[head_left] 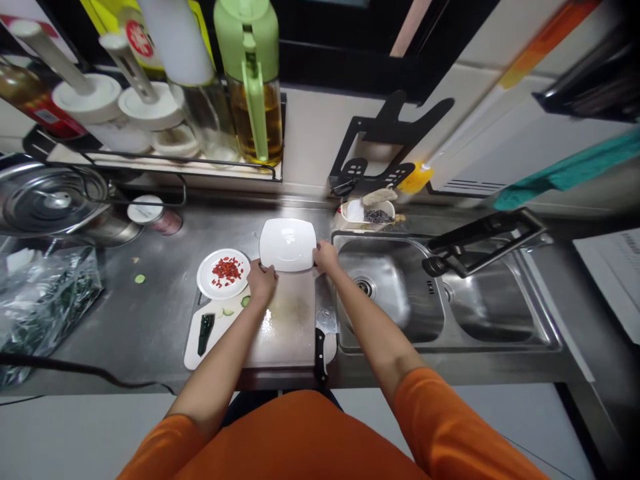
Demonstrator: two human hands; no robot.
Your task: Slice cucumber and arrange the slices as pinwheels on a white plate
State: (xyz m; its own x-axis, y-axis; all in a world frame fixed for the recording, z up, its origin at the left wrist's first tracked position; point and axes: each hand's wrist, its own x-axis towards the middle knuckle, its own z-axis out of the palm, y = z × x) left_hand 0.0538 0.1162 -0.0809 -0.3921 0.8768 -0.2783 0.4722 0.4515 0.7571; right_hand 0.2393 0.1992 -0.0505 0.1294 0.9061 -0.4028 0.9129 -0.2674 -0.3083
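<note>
Both my hands grip a white, square plate with rounded corners [287, 243], which looks bare, at the back of the cutting board [287, 327]. My left hand [263, 280] is closed on its near left corner; my right hand [326, 257] pinches its right edge. Left of my left hand, a round white plate [207, 270] carries chopped red pieces [228, 270]. It overlaps a small white board [193, 350] with a dark green vegetable piece [205, 333] and a few pale green slices. A cleaver with a black handle [321, 353] lies along the cutting board's right side.
To the right is a steel double sink [395, 287] with a black faucet [480, 243]. Behind stands a small container of scrubbers [367, 213]. A rack above holds an oil bottle [255, 87] and seasoning jars [95, 110]. Bagged greens [55, 300] and a lidded pot [55, 200] stand left.
</note>
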